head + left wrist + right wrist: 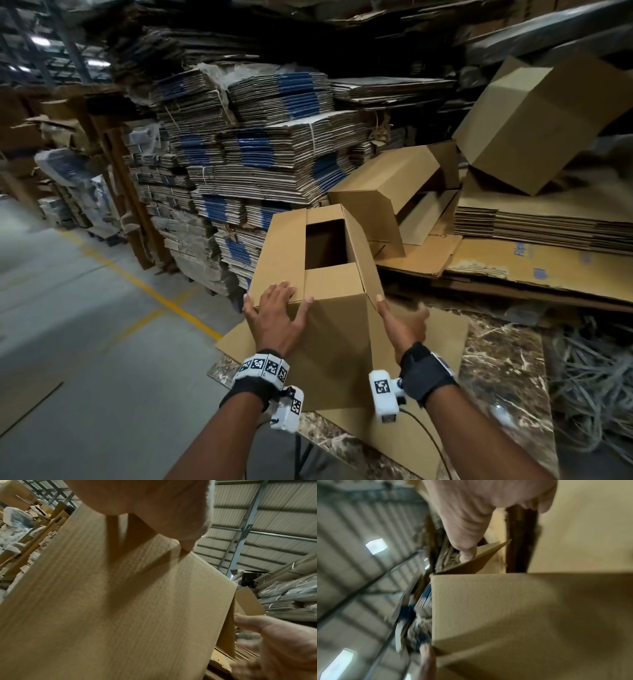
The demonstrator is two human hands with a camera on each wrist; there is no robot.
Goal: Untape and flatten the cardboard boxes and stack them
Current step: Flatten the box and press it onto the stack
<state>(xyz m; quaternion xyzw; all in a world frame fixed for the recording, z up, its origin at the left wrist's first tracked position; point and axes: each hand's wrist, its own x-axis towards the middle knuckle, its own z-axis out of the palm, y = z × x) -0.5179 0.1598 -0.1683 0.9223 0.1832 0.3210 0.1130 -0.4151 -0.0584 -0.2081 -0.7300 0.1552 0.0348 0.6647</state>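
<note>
**Open-topped box upright on the table, hands at its near edge**

Standing upright near the middle of the head view: a plain brown cardboard box (pixel 329 308), top flaps spread, dark square opening showing at the far side. Resting on a flattened brown cardboard sheet (pixel 442 346) laid over a brown marble-patterned tabletop (pixel 503 359).

Left hand (pixel 277 317) spread flat over the near left top corner of the box, fingers straight and fanned onto the left flap, thumb lying along the near top edge. Pressing rather than clutching, nothing enclosed. From the left wrist view, only a broad cardboard wall (pixel 111 608) under the palm.

Right hand (pixel 406 323) at the near right corner, fingers extended, index tip touching the fold at the base of the right flap. Blurred there; loose and unclenched, gripping nothing.

Far right: two more assembled brown cardboard boxes (pixel 380 195), tipped over on a low pile of flattened brown sheets (pixel 548 222). Behind, tall tied bundles of flattened cardboard with blue printing (pixel 260 150). Left, grey concrete floor with a yellow painted line (pixel 144 284).
</note>
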